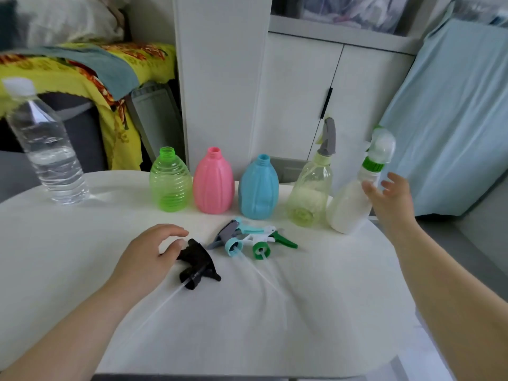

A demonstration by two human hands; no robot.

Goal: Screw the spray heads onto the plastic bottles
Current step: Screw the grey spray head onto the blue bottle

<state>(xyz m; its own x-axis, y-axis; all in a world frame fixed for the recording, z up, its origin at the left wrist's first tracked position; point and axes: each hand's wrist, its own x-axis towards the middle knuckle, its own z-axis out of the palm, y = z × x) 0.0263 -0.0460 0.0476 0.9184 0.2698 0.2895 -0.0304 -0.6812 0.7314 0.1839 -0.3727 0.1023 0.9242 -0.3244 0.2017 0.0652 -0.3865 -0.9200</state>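
Lower centre, loose empty left hand (148, 254) by the black spray head (199, 264): probably light, stiff, grab its collar. Right hand (390, 200) open too.

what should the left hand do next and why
Probably close the left hand on the black spray head lying at its fingertips and lift it. The green bottle, pink bottle and blue bottle stand with bare necks, and that head is the nearest loose one.
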